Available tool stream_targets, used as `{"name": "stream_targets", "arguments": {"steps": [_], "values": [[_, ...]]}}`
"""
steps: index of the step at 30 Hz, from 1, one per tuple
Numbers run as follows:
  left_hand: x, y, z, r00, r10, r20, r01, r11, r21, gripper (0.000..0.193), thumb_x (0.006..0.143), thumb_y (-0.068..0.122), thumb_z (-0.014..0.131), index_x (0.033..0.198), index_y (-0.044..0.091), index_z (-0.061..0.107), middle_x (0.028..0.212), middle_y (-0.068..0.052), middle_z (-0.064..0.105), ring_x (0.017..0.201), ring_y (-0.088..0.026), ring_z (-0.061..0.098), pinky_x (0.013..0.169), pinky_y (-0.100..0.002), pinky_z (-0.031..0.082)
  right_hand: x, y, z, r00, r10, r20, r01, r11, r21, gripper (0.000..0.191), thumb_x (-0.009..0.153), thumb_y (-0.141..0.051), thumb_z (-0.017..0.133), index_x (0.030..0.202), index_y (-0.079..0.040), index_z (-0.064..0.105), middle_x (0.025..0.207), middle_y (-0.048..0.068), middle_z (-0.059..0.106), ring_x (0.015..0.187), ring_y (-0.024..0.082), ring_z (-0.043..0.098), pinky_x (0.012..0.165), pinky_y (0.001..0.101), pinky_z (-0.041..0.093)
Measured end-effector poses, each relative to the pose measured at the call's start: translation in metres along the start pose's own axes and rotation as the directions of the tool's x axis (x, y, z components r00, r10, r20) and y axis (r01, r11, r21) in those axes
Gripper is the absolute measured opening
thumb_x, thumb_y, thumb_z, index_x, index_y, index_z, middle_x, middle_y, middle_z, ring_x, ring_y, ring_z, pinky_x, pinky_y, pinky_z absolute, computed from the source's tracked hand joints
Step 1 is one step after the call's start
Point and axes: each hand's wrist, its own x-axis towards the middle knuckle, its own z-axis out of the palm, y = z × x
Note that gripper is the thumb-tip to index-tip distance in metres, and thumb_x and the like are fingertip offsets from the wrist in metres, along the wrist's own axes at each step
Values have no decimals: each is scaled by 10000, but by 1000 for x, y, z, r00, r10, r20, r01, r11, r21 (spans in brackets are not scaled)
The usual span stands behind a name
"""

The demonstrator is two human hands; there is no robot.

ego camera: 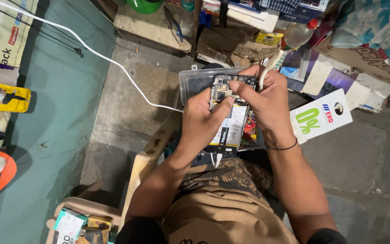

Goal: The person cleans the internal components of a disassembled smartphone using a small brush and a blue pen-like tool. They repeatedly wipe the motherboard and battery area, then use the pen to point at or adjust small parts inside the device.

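Observation:
An opened smartphone [229,121] with its back cover off shows a circuit board at the top and a white-labelled battery below. My left hand [200,121] grips the phone's left side, thumb resting on the board. My right hand [267,101] curls over the top right of the phone, fingertips pressing on the board near the camera. Whether a small tool is pinched in those fingers cannot be told. A black band circles my right wrist. A clear plastic cover [194,83] lies just behind the phone.
A white cable [91,49] runs across the concrete floor to the phone area. A white card with green print [320,118] lies right of my hands. Cluttered shelves with boxes, a plastic bottle [296,35] and pliers [173,25] stand behind. Wooden bench edge [146,160] lower left.

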Motion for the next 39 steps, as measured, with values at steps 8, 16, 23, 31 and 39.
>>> {"name": "stream_targets", "arguments": {"steps": [8, 16, 23, 31, 39], "values": [[1, -1, -2, 1000, 1, 3, -1, 1000, 20, 186, 972, 135, 659, 1103, 15, 712, 848, 37, 710, 747, -15, 586, 658, -219, 508, 1, -1, 1, 1000, -11, -10, 11, 1000, -14, 93, 896, -13, 780, 913, -12, 689, 820, -35, 659, 719, 20, 537, 650, 201, 415], [0, 1, -2, 1000, -22, -7, 23, 998, 52, 202, 976, 155, 667, 1111, 13, 719, 812, 26, 703, 719, -20, 575, 631, -227, 495, 2, -5, 1, 999, 35, 17, -35, 999, 9, 77, 895, -14, 771, 906, -5, 695, 821, -18, 684, 713, 30, 567, 656, 202, 451], [2, -3, -2, 999, -43, -2, 43, 999, 16, 202, 976, 155, 667, 1113, 15, 717, 837, 33, 721, 737, -12, 598, 647, -221, 513, 3, -5, 1, 998, 54, 21, -55, 997, 46, 75, 892, -8, 769, 914, -4, 697, 832, -9, 689, 725, 37, 585, 672, 206, 466], [2, -13, -3, 999, -47, 20, 49, 989, -138, 156, 1022, 97, 653, 1114, -13, 716, 883, 18, 700, 753, -25, 570, 649, -223, 478, -4, -1, -11, 986, 155, 59, -159, 985, 64, 87, 930, -40, 750, 991, -5, 699, 850, -9, 681, 677, 35, 538, 598, 194, 391], [4, -14, -4, 997, -73, 13, 74, 977, -201, 169, 1011, 71, 619, 1127, -19, 704, 973, -2, 742, 826, -29, 629, 734, -218, 529, -17, 17, -16, 986, 149, 68, -155, 983, 99, 160, 864, 0, 730, 1016, -19, 683, 947, 1, 719, 781, 35, 599, 699, 191, 461]]}}
